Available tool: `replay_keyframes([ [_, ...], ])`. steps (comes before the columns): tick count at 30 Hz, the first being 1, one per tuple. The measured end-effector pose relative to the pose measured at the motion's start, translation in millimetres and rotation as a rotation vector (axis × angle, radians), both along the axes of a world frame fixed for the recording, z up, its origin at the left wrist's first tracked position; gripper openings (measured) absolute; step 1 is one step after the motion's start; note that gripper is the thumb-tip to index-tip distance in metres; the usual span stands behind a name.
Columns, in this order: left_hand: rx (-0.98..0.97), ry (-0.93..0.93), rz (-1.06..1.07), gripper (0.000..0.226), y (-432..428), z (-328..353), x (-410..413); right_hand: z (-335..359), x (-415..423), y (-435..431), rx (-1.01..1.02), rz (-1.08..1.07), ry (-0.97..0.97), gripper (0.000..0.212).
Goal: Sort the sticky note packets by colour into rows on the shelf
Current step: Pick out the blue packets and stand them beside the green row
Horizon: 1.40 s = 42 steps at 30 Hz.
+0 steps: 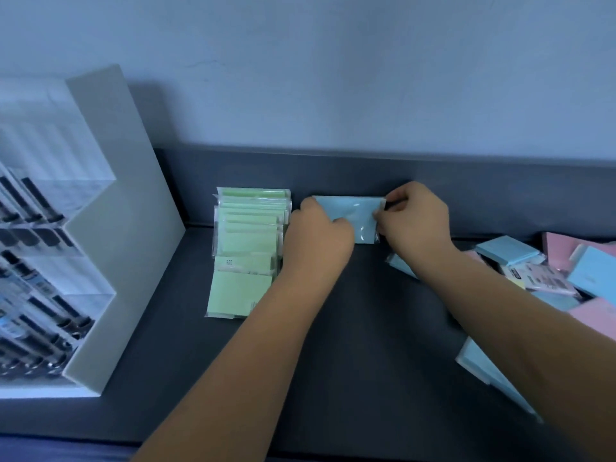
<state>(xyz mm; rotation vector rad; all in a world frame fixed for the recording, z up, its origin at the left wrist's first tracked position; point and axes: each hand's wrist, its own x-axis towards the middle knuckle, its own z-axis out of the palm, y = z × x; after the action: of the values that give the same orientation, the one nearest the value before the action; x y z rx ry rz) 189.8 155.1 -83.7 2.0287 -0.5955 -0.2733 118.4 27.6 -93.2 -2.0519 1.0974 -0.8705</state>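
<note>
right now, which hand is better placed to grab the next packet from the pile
Probably right. Both hands hold the blue packet, but the right hand is nearer the mixed pile; the left hand is by the green row.

Row [246, 248] left, single packet [353, 216] middle, loose pile [546, 271] right.

A white stand [110, 228] holding dark pens [33, 199] sits well left of the left hand [316, 238]; a pale wall [333, 78] rises beyond the right hand [416, 221].
</note>
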Motion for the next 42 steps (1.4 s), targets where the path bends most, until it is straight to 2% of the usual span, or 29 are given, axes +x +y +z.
replay_keyframes([
  [9,-0.019,-0.016,0.016,0.024,-4,-6,9,-5,5,-5,0.017,-0.013,-0.032,0.014],
  [14,0.004,-0.049,0.029,0.026,-6,-4,7,-5,1,-6,-0.104,0.006,0.036,0.003],
  [20,0.023,-0.065,0.083,0.034,-5,5,-4,8,-8,-4,-0.112,-0.009,0.149,0.005],
  [24,0.030,-0.060,0.102,0.030,1,13,-11,29,-27,0,-0.154,0.034,0.226,0.018],
  [27,-0.017,-0.048,0.097,0.035,14,22,-19,55,-58,5,-0.124,0.076,0.260,0.027],
  [29,-0.033,-0.076,0.049,0.034,24,28,-28,69,-90,4,-0.066,0.066,0.211,0.032],
  [31,-0.037,-0.125,-0.023,0.023,31,34,-40,76,-128,1,0.007,0.027,0.090,0.029],
  [34,-0.006,-0.184,-0.137,0.024,40,42,-61,77,-190,1,0.069,-0.099,-0.069,0.018],
  [38,-0.011,-0.240,-0.269,0.026,43,43,-89,61,-263,7,0.127,-0.269,-0.144,0.012],
  [42,-0.056,-0.240,-0.361,0.022,28,33,-116,47,-320,9,0.152,-0.351,-0.114,0.012],
])
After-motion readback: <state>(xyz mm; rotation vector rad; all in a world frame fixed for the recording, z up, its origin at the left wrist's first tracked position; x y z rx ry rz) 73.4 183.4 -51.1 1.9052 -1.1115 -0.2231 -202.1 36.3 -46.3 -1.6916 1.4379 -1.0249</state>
